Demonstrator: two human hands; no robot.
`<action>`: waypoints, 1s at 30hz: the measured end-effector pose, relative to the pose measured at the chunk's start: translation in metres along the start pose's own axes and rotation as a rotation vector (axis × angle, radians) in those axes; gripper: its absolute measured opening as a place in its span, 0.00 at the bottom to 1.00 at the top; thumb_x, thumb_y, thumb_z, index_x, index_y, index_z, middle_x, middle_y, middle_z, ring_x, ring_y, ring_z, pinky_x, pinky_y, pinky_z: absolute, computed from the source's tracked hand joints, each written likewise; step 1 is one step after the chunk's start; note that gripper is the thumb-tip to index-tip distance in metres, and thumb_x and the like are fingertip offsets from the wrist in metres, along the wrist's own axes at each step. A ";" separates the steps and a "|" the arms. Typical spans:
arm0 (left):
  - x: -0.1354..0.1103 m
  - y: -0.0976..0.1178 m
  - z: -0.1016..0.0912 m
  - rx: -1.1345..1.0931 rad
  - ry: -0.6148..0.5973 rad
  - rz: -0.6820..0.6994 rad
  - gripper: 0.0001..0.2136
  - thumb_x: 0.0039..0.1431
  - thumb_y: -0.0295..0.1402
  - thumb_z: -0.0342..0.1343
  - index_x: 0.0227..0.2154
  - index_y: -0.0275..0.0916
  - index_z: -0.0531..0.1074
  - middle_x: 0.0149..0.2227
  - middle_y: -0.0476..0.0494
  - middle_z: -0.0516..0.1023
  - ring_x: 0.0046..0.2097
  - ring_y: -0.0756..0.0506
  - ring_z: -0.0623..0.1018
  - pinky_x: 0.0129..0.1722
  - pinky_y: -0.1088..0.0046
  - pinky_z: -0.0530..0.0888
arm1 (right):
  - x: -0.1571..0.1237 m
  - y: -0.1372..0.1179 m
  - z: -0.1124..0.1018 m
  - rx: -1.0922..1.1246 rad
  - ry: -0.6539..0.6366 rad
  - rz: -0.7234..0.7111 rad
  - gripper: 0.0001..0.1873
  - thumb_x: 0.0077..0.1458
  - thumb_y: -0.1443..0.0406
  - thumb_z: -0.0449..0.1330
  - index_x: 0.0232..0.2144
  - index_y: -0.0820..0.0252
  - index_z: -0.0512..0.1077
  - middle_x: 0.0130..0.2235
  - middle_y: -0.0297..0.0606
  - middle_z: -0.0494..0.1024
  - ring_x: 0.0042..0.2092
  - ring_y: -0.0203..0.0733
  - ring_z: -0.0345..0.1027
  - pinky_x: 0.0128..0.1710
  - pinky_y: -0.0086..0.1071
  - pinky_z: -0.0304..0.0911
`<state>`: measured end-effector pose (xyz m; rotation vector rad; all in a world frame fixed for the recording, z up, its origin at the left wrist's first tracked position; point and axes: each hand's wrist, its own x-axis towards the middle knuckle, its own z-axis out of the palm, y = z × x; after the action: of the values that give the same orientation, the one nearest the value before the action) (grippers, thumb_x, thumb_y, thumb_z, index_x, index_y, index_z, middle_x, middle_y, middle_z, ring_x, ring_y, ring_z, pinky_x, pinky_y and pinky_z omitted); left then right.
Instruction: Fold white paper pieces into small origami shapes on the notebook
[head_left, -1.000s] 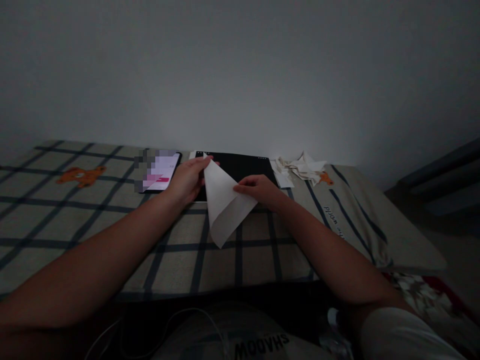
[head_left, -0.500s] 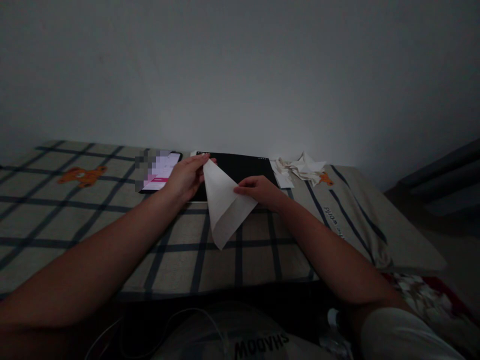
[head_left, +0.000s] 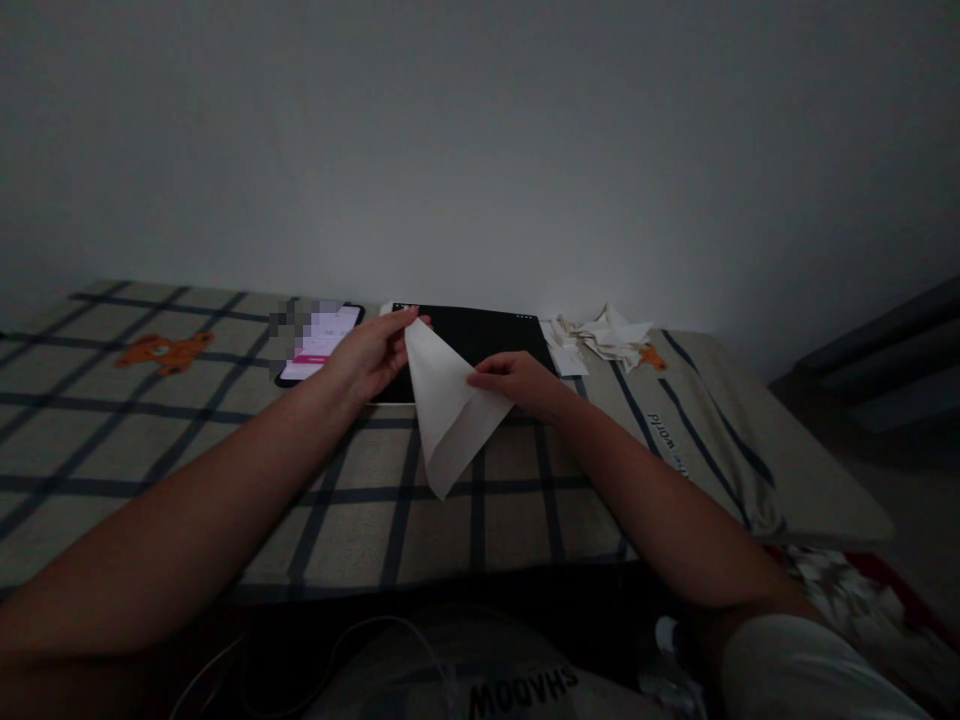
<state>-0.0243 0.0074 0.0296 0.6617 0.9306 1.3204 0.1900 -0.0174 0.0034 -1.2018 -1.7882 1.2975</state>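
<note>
A white sheet of paper, folded to a point at its top, is held up between my hands. The thumb and fingers of my left hand pinch its upper corner. My right hand pinches the right edge, where a folded layer shows, and the lower corner hangs free over the cloth. Behind the paper lies a flat black board or book with a pale edge, partly hidden by my hands and the sheet.
A phone with a lit screen lies left of the black item. Crumpled white papers are to its right. The checked cloth covers the table, which stands against a grey wall. A thin cable hangs near my lap.
Almost nothing differs. My left hand has shifted very slightly to the left, and the paper keeps nearly the same position and shape.
</note>
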 end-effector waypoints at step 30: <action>-0.008 -0.010 -0.002 0.439 -0.151 -0.040 0.02 0.50 0.25 0.61 0.24 0.34 0.76 0.31 0.37 0.80 0.30 0.48 0.78 0.28 0.77 0.76 | 0.007 0.003 -0.020 0.377 0.099 0.017 0.19 0.47 0.51 0.62 0.28 0.62 0.75 0.30 0.39 0.77 0.31 0.36 0.67 0.33 0.31 0.62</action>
<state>-0.0212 -0.0021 0.0216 1.0590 1.1137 1.0201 0.2052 -0.0028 0.0066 -1.0501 -1.3876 1.4774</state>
